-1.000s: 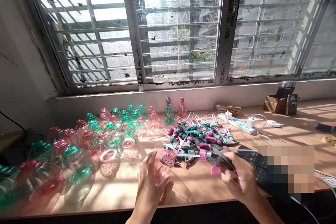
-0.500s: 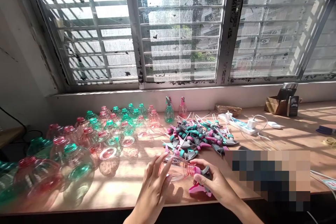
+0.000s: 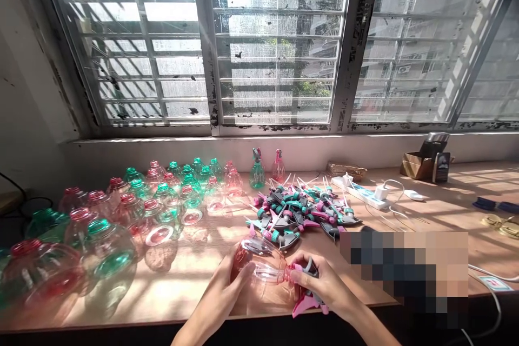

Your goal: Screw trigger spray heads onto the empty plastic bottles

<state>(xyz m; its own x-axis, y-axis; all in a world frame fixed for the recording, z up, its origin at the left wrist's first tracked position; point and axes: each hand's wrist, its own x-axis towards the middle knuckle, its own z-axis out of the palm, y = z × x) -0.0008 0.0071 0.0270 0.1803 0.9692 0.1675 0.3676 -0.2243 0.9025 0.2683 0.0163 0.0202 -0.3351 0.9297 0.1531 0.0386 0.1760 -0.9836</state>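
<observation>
A clear pink spray bottle (image 3: 265, 269) lies sideways between my hands, just above the table's front part. My left hand (image 3: 227, 282) is closed around its rounded base end. At the neck, my right hand (image 3: 326, 279) grips a grey and pink trigger spray head (image 3: 308, 303), whose pink collar sits at the bottle's mouth. The pink trigger points down toward me. Whether the collar is threaded on cannot be seen behind the fingers. Just beyond my hands is a heap of loose spray heads (image 3: 300, 208) in grey, pink and teal, with white tubes.
Many open-necked pink and green bottles (image 3: 109, 251) fill the table's left side. Two or so fitted spray bottles (image 3: 257, 172) stand by the wall. A power strip (image 3: 360, 193), a wicker basket (image 3: 346, 171) and a cardboard box (image 3: 417, 165) are at the back right. A blurred patch covers the right front.
My left hand has gone from lying with extended fingers over the bottle to wrapping its base. The bottle's base end is tilted up slightly. My right hand keeps hold of the spray head.
</observation>
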